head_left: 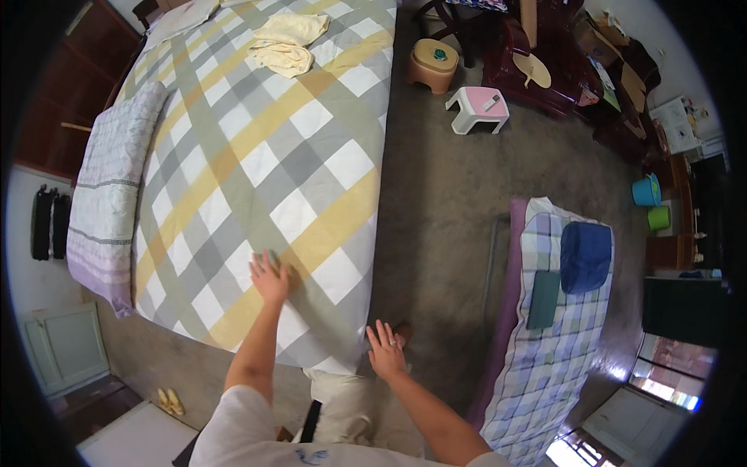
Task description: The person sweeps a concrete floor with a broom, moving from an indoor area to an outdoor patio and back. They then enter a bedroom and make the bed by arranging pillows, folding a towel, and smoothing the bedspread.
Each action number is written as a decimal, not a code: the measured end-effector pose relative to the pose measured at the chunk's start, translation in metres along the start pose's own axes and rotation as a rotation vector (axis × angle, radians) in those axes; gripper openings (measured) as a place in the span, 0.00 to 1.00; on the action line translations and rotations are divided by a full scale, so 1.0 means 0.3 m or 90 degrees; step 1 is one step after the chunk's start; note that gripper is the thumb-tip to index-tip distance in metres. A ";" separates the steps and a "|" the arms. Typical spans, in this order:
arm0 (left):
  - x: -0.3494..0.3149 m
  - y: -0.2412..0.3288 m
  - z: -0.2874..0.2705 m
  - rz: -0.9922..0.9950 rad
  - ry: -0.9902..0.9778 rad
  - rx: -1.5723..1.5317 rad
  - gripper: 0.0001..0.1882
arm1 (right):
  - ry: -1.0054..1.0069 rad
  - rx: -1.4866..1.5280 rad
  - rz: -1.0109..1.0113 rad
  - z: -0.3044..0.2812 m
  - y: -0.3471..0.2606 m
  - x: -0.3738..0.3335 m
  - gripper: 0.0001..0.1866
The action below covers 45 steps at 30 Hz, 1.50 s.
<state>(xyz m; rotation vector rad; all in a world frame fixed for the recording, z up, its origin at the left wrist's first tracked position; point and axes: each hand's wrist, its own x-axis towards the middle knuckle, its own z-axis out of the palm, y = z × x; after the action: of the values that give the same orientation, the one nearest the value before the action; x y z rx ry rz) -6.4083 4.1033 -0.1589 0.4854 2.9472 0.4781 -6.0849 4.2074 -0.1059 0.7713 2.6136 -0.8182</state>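
Note:
A large bed is covered by a checked bed sheet (264, 167) in white, grey, green-grey and yellow. My left hand (270, 282) rests flat on the sheet near its close end, fingers apart. At the right edge of the bed, by the near corner, my right hand (387, 352) is held with its fingers spread and nothing in it. Whether it touches the sheet's edge I cannot tell. A folded pale yellow cloth (288, 43) lies toward the far end. Along the bed's left side sits a lilac and white patterned pillow or folded quilt (113, 194).
To the right, a smaller bed with a plaid cover (537, 389) holds a blue folded item (585, 257) and a green one (543, 300). A pink-topped stool (481, 105) and a tan stool (433, 66) stand on the floor. Yellow slippers (170, 401) lie lower left.

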 end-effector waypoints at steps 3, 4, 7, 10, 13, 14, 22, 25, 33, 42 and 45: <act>-0.065 0.187 0.153 -0.062 -0.005 0.084 0.37 | 0.000 -0.024 -0.115 -0.194 0.046 0.121 0.31; -0.130 0.295 0.222 -0.034 -0.016 0.111 0.37 | 0.015 -0.024 -0.096 -0.240 0.084 0.169 0.30; -0.350 0.591 0.129 0.273 -0.280 -0.076 0.35 | 0.063 -0.069 0.001 -0.378 0.189 0.333 0.30; -0.343 0.623 0.067 0.336 -0.245 -0.298 0.31 | 0.093 -0.119 -0.004 -0.504 0.236 0.549 0.31; -0.133 0.488 0.019 0.105 -0.058 -0.171 0.33 | 0.119 -0.165 -0.107 -0.612 0.168 0.838 0.32; -0.029 0.413 0.013 0.075 0.012 -0.105 0.34 | 0.123 -0.161 -0.146 -0.619 0.131 0.945 0.32; 0.660 0.426 0.222 -0.450 0.072 0.097 0.39 | 0.048 -0.203 -0.519 -0.644 -0.186 1.769 0.32; 0.721 0.769 0.333 -0.275 -0.029 0.004 0.44 | -0.015 -0.274 -0.556 -0.765 -0.099 2.085 0.31; 0.994 0.998 0.150 -0.167 -0.094 -0.372 0.21 | 0.151 -0.344 0.141 -1.375 0.535 2.412 0.29; 1.958 0.681 0.349 -0.579 0.265 -0.504 0.33 | 0.089 0.102 -0.353 -1.542 0.013 3.158 0.23; 2.245 0.781 0.280 -0.766 0.215 -0.421 0.45 | -0.223 0.330 -0.205 -1.480 -0.176 3.370 0.23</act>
<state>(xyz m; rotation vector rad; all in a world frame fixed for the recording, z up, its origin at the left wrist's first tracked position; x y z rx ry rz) -6.9602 4.5603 -0.2041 -1.4121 2.4355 1.2585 -6.9880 4.8429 -0.1556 0.2731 2.2516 -1.6012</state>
